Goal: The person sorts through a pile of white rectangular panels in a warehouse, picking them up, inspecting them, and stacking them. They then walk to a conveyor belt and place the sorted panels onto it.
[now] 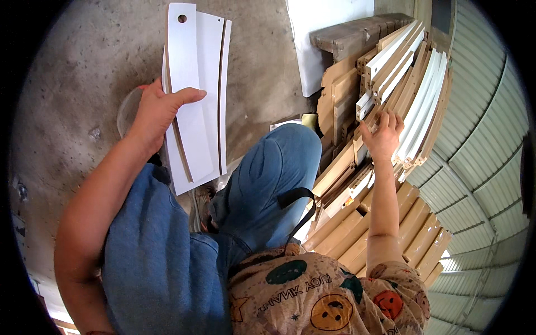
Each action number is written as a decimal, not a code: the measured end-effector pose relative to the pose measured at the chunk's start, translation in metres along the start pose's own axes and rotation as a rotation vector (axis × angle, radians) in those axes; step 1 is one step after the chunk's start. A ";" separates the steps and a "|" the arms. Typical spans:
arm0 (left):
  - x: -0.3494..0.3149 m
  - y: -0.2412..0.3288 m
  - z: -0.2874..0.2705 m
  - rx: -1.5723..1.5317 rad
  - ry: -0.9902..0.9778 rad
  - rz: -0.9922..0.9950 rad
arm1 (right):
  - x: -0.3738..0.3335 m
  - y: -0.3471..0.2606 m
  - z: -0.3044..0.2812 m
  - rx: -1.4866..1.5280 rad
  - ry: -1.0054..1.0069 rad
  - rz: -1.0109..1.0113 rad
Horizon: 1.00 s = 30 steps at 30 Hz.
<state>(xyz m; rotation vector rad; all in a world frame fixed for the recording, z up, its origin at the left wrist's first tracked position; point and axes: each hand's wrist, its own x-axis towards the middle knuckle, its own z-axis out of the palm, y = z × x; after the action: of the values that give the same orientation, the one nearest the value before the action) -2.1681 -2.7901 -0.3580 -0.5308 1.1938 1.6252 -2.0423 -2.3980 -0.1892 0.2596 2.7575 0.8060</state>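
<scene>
Now the left hand [162, 109] is pinching white boards [194, 131] at ten o'clock, half-hiding a tub [127, 111], insides unclear; the right hand [383, 134], fingers spread, is reaching over two-o'clock strips [410, 84].

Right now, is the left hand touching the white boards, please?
Touching: the head view shows the left hand gripping the white boards, thumb across their front.

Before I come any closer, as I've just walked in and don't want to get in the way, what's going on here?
A person with bent knees is gripping white boards in the left hand; the front one has a round hole near its far end. The right hand is out at a stack of white and brown boards on the right, fingers bent. Whether it has hold of one can't be told from this view.
</scene>
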 end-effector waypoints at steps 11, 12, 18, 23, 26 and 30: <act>0.003 0.017 0.013 0.019 0.073 -0.009 | 0.014 -0.009 0.002 -0.030 -0.175 0.201; 0.002 0.021 0.020 0.030 0.076 0.001 | 0.010 -0.007 0.003 0.000 -0.076 0.201; -0.022 0.059 0.046 0.116 0.084 0.095 | -0.002 0.011 0.020 0.004 -0.014 0.253; -0.081 0.130 0.078 0.176 0.152 0.233 | -0.003 0.009 0.021 0.135 0.169 0.298; -0.126 0.162 0.116 0.184 0.112 0.338 | -0.010 0.011 0.022 0.162 0.131 0.333; -0.164 0.164 0.159 0.104 0.092 0.442 | -0.009 0.005 0.020 0.175 0.071 0.367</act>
<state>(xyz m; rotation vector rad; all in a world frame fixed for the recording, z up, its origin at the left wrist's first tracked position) -2.2184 -2.7250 -0.0892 -0.2881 1.5336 1.9084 -2.0270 -2.3861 -0.2013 0.8038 2.8927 0.6622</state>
